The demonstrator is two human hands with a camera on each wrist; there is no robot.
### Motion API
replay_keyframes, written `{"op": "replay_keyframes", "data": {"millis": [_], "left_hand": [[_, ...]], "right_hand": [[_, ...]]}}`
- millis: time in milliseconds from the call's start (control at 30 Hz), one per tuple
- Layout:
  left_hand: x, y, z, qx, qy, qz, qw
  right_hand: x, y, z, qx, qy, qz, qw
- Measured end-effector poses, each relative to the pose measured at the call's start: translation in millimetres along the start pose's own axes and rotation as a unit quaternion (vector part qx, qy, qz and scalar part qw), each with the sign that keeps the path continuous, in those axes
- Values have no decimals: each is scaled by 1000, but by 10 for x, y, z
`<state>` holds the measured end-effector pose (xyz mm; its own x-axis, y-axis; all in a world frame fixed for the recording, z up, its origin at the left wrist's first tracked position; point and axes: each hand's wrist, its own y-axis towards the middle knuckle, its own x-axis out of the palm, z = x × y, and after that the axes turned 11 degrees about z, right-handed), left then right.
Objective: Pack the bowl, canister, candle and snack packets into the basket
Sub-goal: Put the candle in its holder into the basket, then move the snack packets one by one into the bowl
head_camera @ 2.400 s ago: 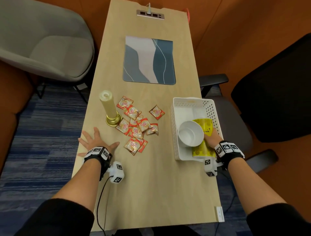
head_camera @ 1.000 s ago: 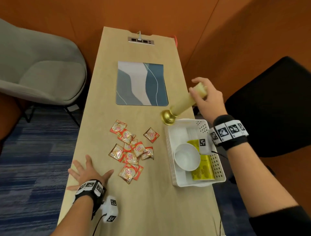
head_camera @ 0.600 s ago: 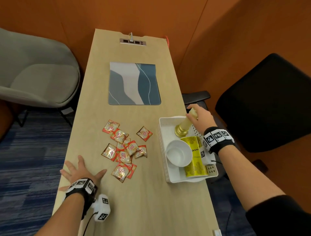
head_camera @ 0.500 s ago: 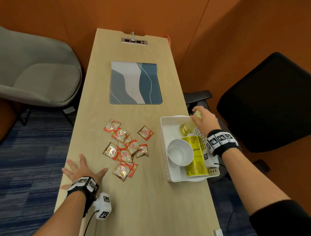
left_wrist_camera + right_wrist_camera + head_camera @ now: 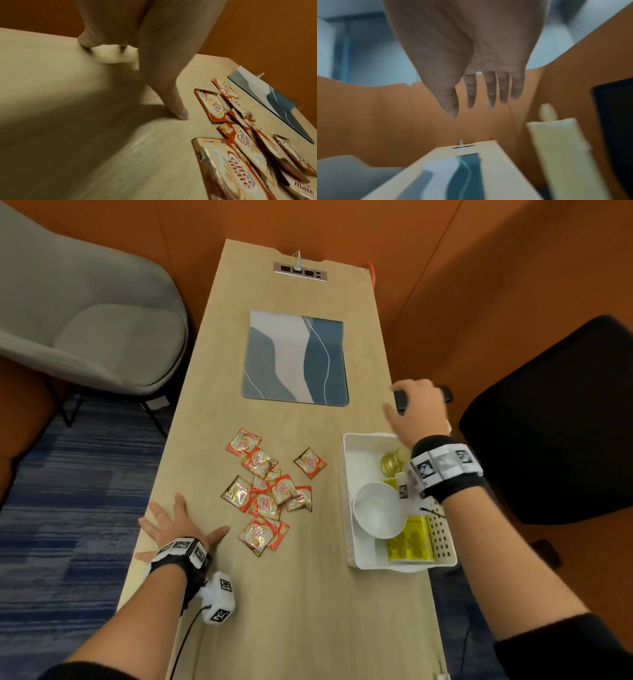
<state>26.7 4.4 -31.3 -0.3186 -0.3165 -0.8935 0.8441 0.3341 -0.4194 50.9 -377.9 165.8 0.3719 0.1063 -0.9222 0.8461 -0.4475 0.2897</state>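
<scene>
A person's right hand [image 5: 418,411] hovers above the far end of the white basket [image 5: 346,498], fingers straight and spread, holding nothing; the right wrist view shows the palm empty, with the candle [image 5: 559,152] just below and to its side. The candle's gold base [image 5: 390,464] sits in the basket's far end, its cream shaft hidden under the wrist in the head view, so whether it stands or leans against the wall cannot be told. Nearer in the basket, the bowl [image 5: 378,514] sits upright beside the yellow canister [image 5: 411,542], which lies on its side, probably so that it takes up less height. Left of the basket, about 10 snack packets [image 5: 265,491] lie in a loose overlapping cluster on the table [image 5: 308,611], none packed yet. The left hand [image 5: 178,525] lies flat on the table, left of the packets, fingers splayed and gripping nothing, apparently as a brace. Beyond the packets lies a blue and white mat [image 5: 296,357]. By this reading, 3 of the 4 kinds of item are in, and the packets remain
</scene>
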Motion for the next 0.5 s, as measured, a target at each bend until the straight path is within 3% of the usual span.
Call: {"op": "replay_keyframes", "data": {"millis": [67,133,300,367,500], "left_hand": [[12,6,2,-1,0,1,1000],[5,7,12,-1,-5,-2,1000],[-10,-29,7,-1,-6,0,1000],[4,-27,-11,0,-11,7,1000],[49,14,-27,-6,-20,6,1000]], "right_hand": [[228,-161,-447,-40,86,-61,994],[628,-363,-791,-27,125,-172,977],[1417,-755,-1075,-32,-2,-383,923],[1578,-839,-1081,-39,-38,-397,916],[1777,-914,-1072,-21,-37,-364,930]]}}
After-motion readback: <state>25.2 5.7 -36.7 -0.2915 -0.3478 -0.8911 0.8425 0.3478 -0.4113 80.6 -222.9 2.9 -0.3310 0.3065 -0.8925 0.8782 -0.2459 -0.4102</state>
